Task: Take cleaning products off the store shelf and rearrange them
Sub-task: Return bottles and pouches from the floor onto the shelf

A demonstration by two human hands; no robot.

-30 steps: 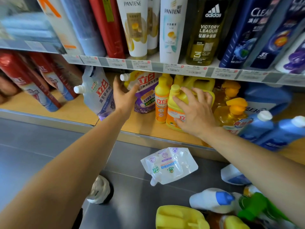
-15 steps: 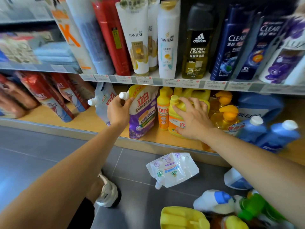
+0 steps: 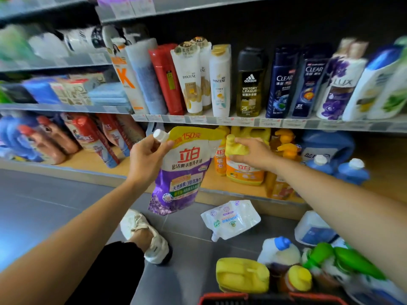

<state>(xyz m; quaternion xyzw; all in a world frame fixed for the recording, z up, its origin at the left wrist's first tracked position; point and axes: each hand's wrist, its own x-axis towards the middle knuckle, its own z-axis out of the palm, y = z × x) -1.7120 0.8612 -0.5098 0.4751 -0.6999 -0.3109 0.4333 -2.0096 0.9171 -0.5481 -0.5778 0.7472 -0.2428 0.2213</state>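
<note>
Two hands, both loaded: left hand [image 3: 147, 159] curled round the capped neck of the purple pouch [image 3: 184, 172], which hangs roughly upright, out in front of the bottom shelf [image 3: 92, 160]. Right hand [image 3: 251, 150] grips the top of the yellow jug [image 3: 244, 172], standing upright on that shelf near its front. The jug is right under that hand, so a straight lift looks likely.

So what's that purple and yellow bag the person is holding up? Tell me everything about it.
The pouch is a soft refill bag, plastic by the look: yellow band on top, white middle with red characters, purple bottom printed with flowers. A white screw cap sits at its upper left corner. The left hand grips it just below that cap, so it hangs nearly upright in front of the shelf edge.
</note>
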